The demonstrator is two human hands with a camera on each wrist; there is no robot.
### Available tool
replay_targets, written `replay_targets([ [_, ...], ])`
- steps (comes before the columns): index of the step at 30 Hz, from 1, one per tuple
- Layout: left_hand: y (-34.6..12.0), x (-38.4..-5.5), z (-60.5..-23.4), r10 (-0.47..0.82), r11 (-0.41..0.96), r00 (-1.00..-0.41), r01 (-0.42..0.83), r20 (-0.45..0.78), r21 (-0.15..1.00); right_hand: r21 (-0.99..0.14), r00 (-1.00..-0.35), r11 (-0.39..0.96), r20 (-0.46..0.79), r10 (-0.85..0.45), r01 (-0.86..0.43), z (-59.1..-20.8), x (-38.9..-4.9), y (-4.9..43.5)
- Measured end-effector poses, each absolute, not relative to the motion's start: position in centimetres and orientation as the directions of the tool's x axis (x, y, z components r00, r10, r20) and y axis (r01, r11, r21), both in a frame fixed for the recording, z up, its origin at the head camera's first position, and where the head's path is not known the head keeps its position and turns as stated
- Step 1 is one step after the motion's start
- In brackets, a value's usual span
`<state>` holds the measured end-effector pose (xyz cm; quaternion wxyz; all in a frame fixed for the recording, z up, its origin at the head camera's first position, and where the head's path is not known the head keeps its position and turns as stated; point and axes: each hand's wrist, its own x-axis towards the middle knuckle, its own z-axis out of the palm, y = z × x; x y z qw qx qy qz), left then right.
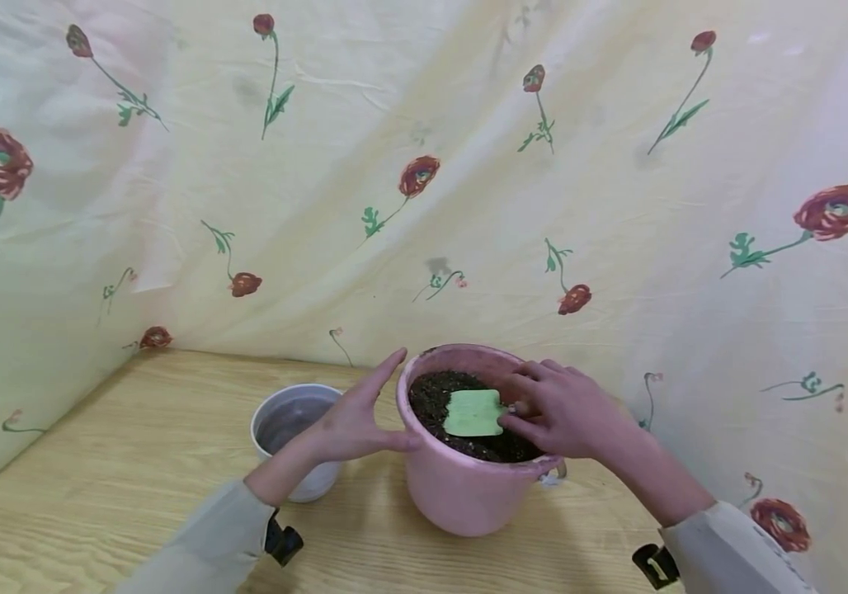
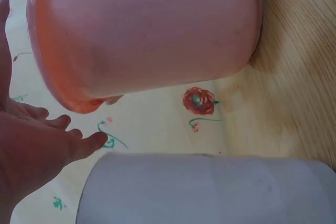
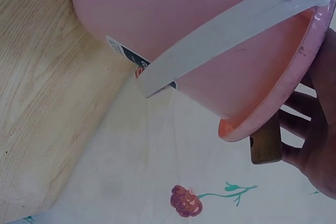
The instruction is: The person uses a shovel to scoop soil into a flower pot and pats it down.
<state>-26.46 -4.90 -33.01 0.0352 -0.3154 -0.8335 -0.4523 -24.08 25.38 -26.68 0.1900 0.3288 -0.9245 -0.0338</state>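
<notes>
A pink bucket holds dark soil. Over the soil lies the flat, squarish pale green blade of a small hand trowel. My right hand grips the trowel above the right side of the bucket, its fingers curled near the blade's base. In the right wrist view the end of its wooden handle sticks out by the rim, below the fingers. At the bucket's left rim my left hand is spread with thumb and fingers apart, the thumb overlapping the rim in the head view.
A white pot stands left of the bucket, partly behind my left forearm. Both are on a light wooden table. A floral sheet hangs behind and at the sides. The bucket's pale carrying handle hangs down its side.
</notes>
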Motion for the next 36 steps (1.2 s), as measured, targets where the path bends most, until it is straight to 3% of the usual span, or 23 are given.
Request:
replay_targets([
  [13,-2.3,-27.8,-32.4,0.567,0.370,-0.748,0.606,0.345,0.704,0.171,-0.756,0.770,0.149,-0.637,-0.615,-25.5,-24.6,24.8],
  [28,-1.5,-27.9,-31.2,0.582,0.464,-0.774,0.568,0.249,0.680,0.186,-0.807,0.808,0.104,-0.582,-0.559,-25.1,-24.8,24.0],
  [36,-1.7,-27.9,-31.3,0.578,0.489,-0.789,0.540,0.209,0.686,0.070,-0.843,0.843,0.041,-0.537,-0.534,-24.6,-24.8,24.0],
])
